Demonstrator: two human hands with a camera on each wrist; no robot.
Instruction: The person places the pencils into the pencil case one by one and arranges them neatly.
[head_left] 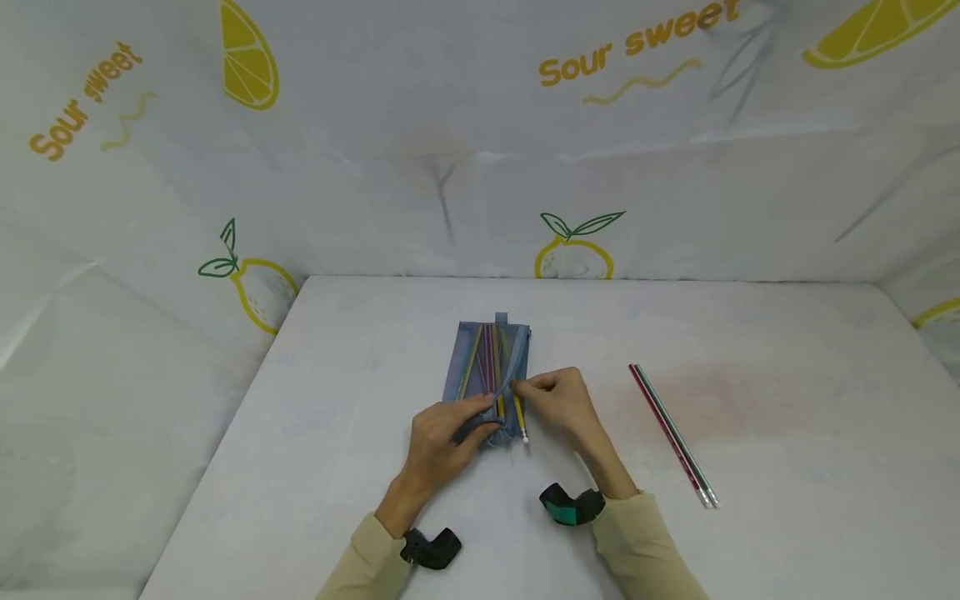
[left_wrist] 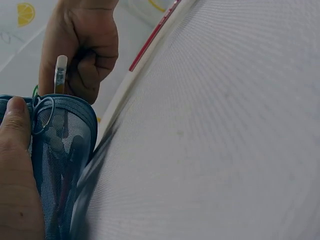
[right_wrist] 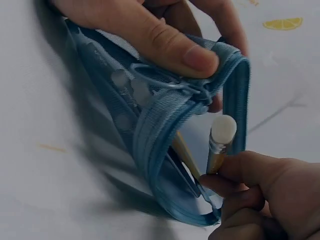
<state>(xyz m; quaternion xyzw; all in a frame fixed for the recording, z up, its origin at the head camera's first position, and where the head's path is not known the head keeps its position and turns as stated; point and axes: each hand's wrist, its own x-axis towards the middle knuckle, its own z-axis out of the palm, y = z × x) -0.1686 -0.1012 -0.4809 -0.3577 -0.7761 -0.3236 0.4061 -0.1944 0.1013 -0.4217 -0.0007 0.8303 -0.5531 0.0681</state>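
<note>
A blue mesh zip pencil case (head_left: 455,379) lies on the table with several pencils inside, seen through the mesh. My left hand (head_left: 437,435) pinches the case near its opening, thumb beside the zipper pull (right_wrist: 155,77). In the right wrist view the zipped mouth gapes wide. My right hand (head_left: 558,404) pinches a yellow pencil (head_left: 519,412) by its eraser end. That pencil's white eraser (right_wrist: 223,129) sticks out of the case's mouth, and its other end is inside. The left wrist view shows the right hand (left_wrist: 92,50) beyond the case (left_wrist: 65,150).
To the right, a red pencil (head_left: 660,417) and a green pencil (head_left: 678,437) lie side by side on the white table (head_left: 787,375). A white sheet (head_left: 375,208) printed with lemons stands behind the table. Each wrist wears a dark camera.
</note>
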